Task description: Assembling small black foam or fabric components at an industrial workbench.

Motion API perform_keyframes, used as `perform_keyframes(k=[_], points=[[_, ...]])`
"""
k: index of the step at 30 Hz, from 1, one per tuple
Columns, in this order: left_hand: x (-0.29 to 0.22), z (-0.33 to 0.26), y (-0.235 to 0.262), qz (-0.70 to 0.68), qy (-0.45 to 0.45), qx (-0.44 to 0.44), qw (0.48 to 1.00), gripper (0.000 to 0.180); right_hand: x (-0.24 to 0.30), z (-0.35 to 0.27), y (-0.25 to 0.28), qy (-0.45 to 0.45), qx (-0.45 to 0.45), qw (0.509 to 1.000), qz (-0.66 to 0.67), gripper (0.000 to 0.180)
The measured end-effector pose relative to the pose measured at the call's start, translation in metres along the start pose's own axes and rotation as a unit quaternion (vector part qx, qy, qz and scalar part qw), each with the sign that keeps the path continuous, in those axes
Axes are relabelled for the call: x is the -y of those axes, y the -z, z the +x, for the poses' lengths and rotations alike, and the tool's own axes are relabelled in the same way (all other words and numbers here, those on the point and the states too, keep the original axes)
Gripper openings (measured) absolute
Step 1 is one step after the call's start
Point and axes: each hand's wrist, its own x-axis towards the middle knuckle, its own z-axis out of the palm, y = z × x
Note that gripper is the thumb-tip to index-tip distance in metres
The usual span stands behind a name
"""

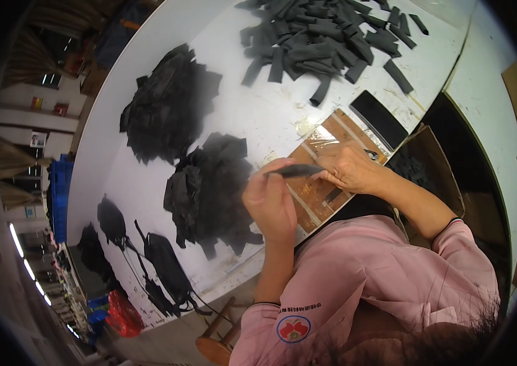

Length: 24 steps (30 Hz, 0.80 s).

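Between my two hands is a small dark grey piece of sheet material (295, 171), folded or rolled into a narrow strip. My left hand (270, 198) pinches one end between thumb and fingers. At the other end, the bent fingers of my right hand (351, 168) close on the piece. Both hands are above a brown wooden board (308, 190) with pale strips across it, at the table's near edge. A small dark item (333, 195) lies on the board below the right hand. Part of the board is hidden by my hands.
Two heaps of flat dark pieces, a far one (164, 104) and a nearer one (209, 189), lie to the left. Rolled dark tubes (316, 39) are piled at the back. A black phone-like slab (379, 120) is beside the board. Black strapped pouches (164, 262) lie left; a carton (435, 158) stands right.
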Motion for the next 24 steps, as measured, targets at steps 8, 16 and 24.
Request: perform_keyframes(k=[8,16,24], points=[[0.027,-0.021,0.025,0.199,0.038,-0.069,0.977,0.018,0.009,0.021,0.026,0.019,-0.012,0.993,0.112,0.037],[0.054,-0.037,0.152,0.776,-0.035,-0.119,0.619,0.041,-0.051,0.041,0.013,-0.252,-0.12,0.917,0.286,0.041],[0.028,-0.031,0.201,0.795,-0.089,-0.095,0.592,0.034,-0.083,0.003,-0.059,-0.201,-0.114,0.973,0.001,0.031]])
